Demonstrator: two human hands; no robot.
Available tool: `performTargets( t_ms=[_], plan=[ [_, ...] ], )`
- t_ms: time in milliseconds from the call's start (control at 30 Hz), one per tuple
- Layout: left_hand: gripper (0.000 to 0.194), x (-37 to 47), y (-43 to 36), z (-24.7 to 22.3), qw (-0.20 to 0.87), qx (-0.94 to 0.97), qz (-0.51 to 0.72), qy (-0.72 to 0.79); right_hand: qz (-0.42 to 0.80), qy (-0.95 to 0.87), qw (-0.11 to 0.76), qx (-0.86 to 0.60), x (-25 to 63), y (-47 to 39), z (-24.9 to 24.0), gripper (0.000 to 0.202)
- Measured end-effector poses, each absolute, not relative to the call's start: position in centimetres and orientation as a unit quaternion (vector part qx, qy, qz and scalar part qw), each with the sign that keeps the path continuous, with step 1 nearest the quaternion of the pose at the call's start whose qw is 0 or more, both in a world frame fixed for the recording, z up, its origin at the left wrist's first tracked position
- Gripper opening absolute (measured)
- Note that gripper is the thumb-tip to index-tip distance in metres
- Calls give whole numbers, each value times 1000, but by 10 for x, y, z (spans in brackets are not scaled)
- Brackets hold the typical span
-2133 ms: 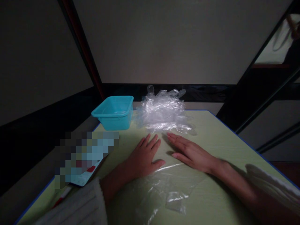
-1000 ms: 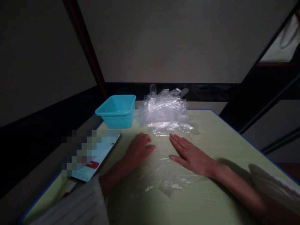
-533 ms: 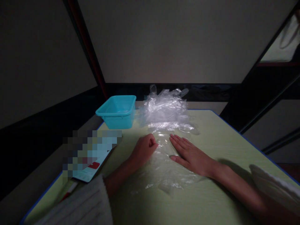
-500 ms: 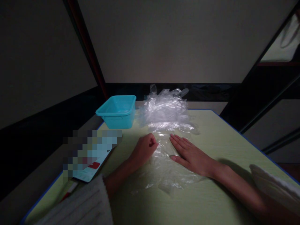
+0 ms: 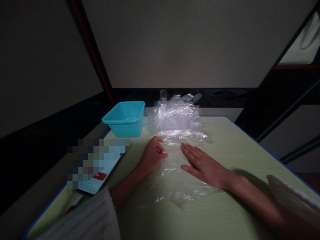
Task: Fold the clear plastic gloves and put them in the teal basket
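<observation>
A thin, colourless plastic film (image 5: 173,180), see-through and glossy, lies spread flat on the pale green table (image 5: 232,146), narrower at its far end and wider toward the near edge. Fine creases catch the light across it. Its far end reaches close to the heap of clear plastic (image 5: 176,115); whether they touch is hard to tell.

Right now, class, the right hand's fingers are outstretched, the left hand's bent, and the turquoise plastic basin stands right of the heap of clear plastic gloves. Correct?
No: the head view shows the turquoise plastic basin standing left of the heap of clear plastic gloves. The right hand is indeed outstretched and the left hand bent.
</observation>
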State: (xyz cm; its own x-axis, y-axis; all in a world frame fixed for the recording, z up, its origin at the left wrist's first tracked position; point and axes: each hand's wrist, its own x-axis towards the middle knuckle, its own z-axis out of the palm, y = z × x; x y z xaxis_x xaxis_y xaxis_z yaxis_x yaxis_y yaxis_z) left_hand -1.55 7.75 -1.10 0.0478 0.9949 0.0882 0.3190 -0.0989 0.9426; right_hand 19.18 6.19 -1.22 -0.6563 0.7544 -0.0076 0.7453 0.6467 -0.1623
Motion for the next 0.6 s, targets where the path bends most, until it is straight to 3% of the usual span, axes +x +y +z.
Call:
performTargets(
  t_ms=[200, 367, 500, 600],
  plan=[
    [39, -21, 82, -11, 383, 607, 437, 542, 79, -908, 40, -410, 191, 63, -12, 75],
    [38, -38, 88, -3, 313, 608, 458, 568, 81, -906, 23, -415, 191, 62, -10, 78],
    [32, -48, 91, 3, 236, 605, 475, 594, 78, -907, 20, -413, 191, 61, -9, 78],
    [20, -46, 89, 2, 251, 627, 436, 594, 77, -908, 29, -411, 191, 62, -10, 76]
  ],
)
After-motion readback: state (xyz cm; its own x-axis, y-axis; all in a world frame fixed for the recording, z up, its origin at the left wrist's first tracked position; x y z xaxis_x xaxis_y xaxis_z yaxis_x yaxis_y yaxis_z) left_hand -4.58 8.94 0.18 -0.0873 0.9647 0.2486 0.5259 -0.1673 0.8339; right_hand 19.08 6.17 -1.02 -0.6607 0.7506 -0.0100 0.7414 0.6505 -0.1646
